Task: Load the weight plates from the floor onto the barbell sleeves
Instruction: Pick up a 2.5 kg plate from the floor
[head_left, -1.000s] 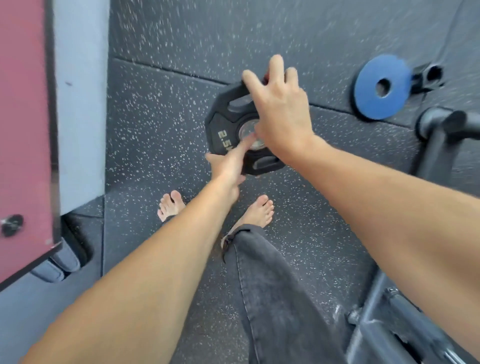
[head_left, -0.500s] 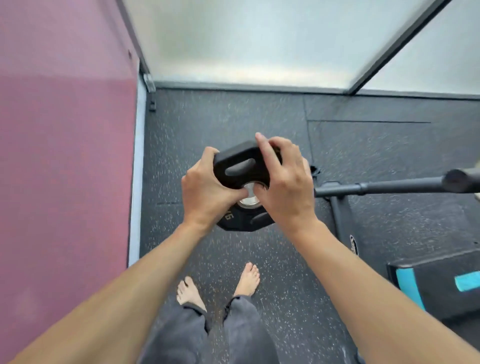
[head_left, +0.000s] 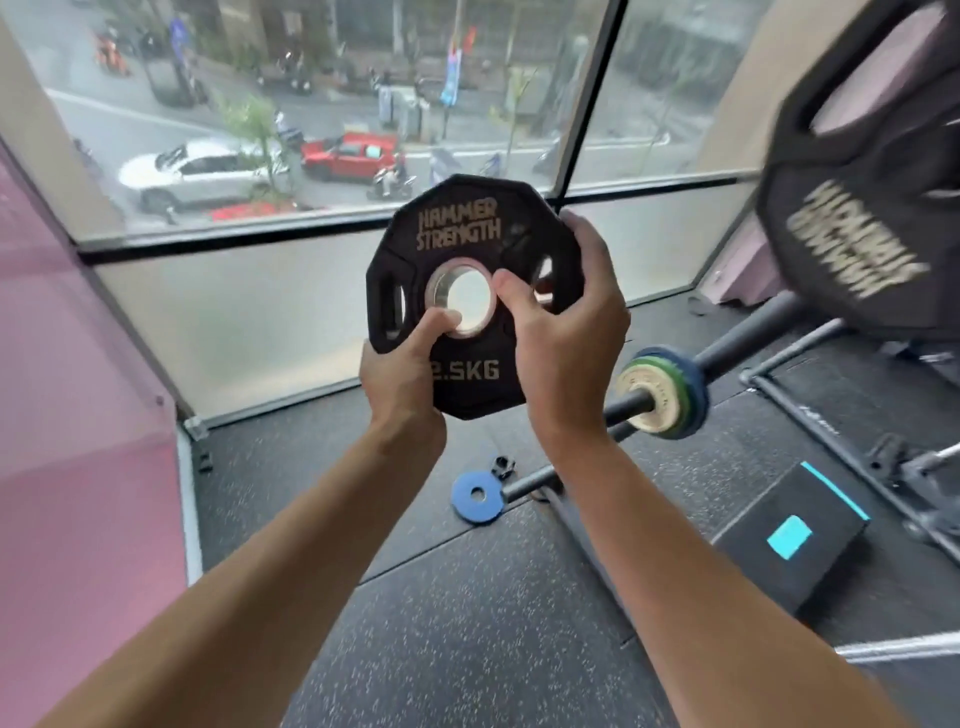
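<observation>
Plate (head_left: 470, 234) in both my hands, held upright in front of the window (head_left: 311, 130), its face toward me reading "HAMMER STRENGTH" above the steel-ringed centre hole and "2.5KG" below it. My left hand (head_left: 402, 374) grips the plate's lower left edge, thumb laid across the face with its tip at the rim of the hole. My right hand (head_left: 563, 332) wraps the plate's right edge, fingers curled round the back and the thumb pressing on the face just right of the hole. Both hands are closed on the plate.

Right of the plate and lower, the barbell (head_left: 737, 338) rests in a rack, its near sleeve end (head_left: 631, 402) bare and pointing toward me, with a stack of small plates (head_left: 670, 392) already on it. Below the held plate, a blue plate (head_left: 478, 496) lies flat on the speckled floor (head_left: 467, 623), with a small black collar (head_left: 501, 465) just beside it. Far right of the held plate, a large black plate (head_left: 862, 208) looms close and blurred.
</observation>
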